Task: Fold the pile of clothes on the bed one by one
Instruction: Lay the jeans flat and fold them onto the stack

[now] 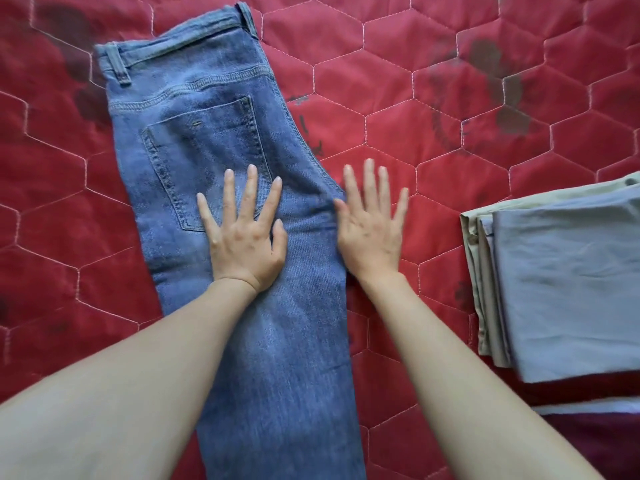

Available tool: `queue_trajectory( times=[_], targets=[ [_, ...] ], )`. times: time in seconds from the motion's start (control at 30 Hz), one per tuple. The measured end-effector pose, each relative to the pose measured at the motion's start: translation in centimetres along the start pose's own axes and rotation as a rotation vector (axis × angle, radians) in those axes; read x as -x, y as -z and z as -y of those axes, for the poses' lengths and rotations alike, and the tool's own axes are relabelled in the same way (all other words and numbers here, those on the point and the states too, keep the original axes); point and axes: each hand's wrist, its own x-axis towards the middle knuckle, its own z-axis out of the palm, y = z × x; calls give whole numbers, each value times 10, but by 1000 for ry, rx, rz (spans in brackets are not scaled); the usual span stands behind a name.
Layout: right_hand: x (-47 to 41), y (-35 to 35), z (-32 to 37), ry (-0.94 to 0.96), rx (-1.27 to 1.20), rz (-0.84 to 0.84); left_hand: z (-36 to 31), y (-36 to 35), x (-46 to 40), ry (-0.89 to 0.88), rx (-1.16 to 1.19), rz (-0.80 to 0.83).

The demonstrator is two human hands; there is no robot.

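Red quilted bed [450,81] fills the view, stained dark in places. Jeans [214,140] lie along it, legs doubled together, back pocket up, waistband at the far end; the lengthwise fold looks done, the crosswise folds remain. Stack [561,278] of folded grey and beige garments sits at my right, apart from the jeans, so some items appear finished. No unfolded pile is in view. My left hand [244,237] presses flat, fingers spread, on the denim; my right hand [372,230], also spread, rests at the jeans' right edge.
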Motion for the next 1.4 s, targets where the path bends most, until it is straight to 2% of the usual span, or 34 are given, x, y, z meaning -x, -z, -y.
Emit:
queue_trajectory(
  times=[0.1, 0.2, 0.27, 0.4, 0.5, 0.57, 0.77, 1.0, 1.27, 1.4],
  targets=[
    [14, 6, -40, -53, -12, -1, 0, 1, 0, 3, 3, 14],
    [30, 16, -48, -54, -179, 19, 0, 2, -1, 1, -4, 21],
    [47, 23, -29, -25, -243, -28, 0, 3, -1, -3, -4, 31],
    [77, 22, 38, 178, -183, -111, 1, 5, 0, -7, 10, 79],
    [93, 3, 70, 178, -114, -16, 9, 7, -1, -63, 30, 116],
    [112, -14, 62, 144, -22, 49, 16, 6, 14, -128, 31, 123],
    [210, -24, 5, 166, -37, 37, 6, 8, 170, -93, 69, 173],
    [334, -20, -57, 325, -12, 162, -6, 17, 341, -122, 62, 240],
    [392, -11, -97, 524, -82, 198, -12, 32, 473, -115, 42, 313],
    [406, -6, -123, 629, -114, 155, -3, 40, 506, -225, 9, 313]
  ],
)
